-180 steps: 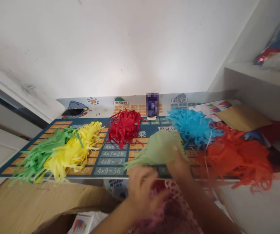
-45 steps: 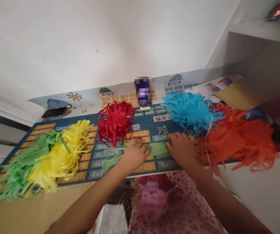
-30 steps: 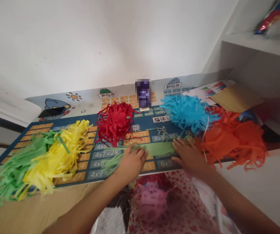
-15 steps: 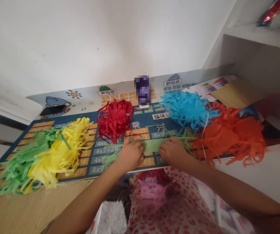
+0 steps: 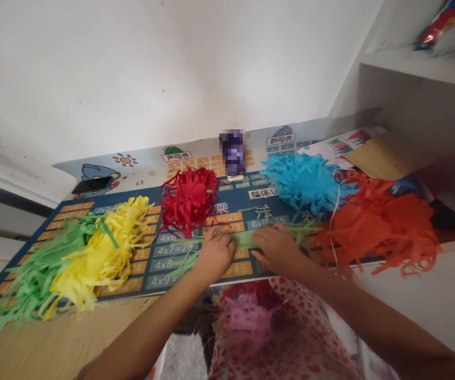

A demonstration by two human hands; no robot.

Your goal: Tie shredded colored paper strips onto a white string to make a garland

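Fingers (image 5: 224, 247) of the left hand (image 5: 213, 257) bend loosely, close together, on the light green fringed paper (image 5: 245, 239); those of the right hand (image 5: 277, 248) curl slightly over it farther right, and whether either hand pinches it cannot be told. It lies on the printed mat (image 5: 243, 269), fringe spreading past both hands. At left, a yellow bunch (image 5: 100, 253) overlaps a green bunch (image 5: 55, 258); at right sits an orange bunch (image 5: 381, 227). Beyond lie a red bunch (image 5: 191, 195) and a blue bunch (image 5: 304, 179), then the white wall (image 5: 152, 63).
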